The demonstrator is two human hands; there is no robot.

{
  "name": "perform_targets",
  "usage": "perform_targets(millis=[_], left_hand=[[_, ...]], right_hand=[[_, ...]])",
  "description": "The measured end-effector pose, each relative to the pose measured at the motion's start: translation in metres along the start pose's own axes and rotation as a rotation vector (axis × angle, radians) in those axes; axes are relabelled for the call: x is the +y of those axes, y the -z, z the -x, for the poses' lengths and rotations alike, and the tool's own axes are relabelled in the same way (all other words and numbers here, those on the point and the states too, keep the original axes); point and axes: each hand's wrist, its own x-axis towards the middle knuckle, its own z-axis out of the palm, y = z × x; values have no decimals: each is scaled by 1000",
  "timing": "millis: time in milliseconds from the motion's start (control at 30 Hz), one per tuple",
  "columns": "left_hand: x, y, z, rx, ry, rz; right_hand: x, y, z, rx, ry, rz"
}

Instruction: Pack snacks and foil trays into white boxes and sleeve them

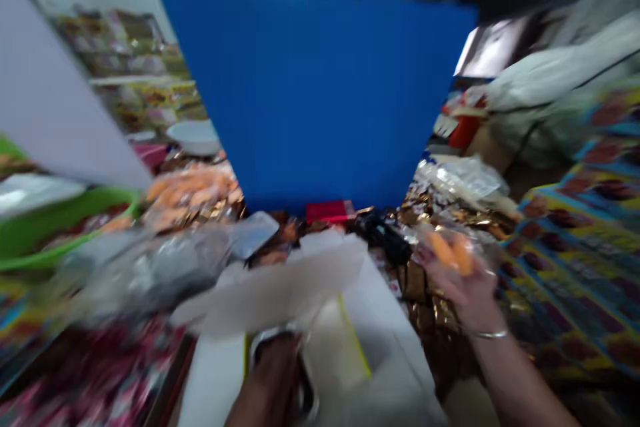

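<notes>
My right hand (pixel 473 290), with a bracelet at the wrist, is raised at the right. Its fingers are closed on a clear plastic packet (pixel 453 250) of orange pieces. My left hand (pixel 275 370) reaches down into an open white cardboard box (pixel 395 340) in front of me. Around that hand shows a dark object with a shiny silver rim (pixel 307 383); blur hides what it is and whether the fingers grip it. A pale yellow-edged panel (pixel 333 340) stands inside the box beside my left hand.
A large blue board (pixel 320 100) stands behind the box. Clear packets of orange pieces (pixel 195 190) and a green basin (pixel 95 230) are at left. Pink wrappers (pixel 95 373) fill a tray at lower left. Printed cartons (pixel 575 260) are stacked at right, and gold-brown wrapped pieces (pixel 415 280) lie nearby.
</notes>
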Motion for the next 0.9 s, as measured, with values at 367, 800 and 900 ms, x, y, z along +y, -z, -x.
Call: perform_targets(millis=[367, 800, 900], left_hand=[[10, -2, 10, 54, 81, 110], [12, -10, 7, -208, 141, -271], [0, -27, 13, -218, -11, -371]], right_hand=[[84, -69, 75, -664, -99, 1030], [100, -68, 93, -816, 249, 1471], [100, -50, 81, -911, 285, 1397]])
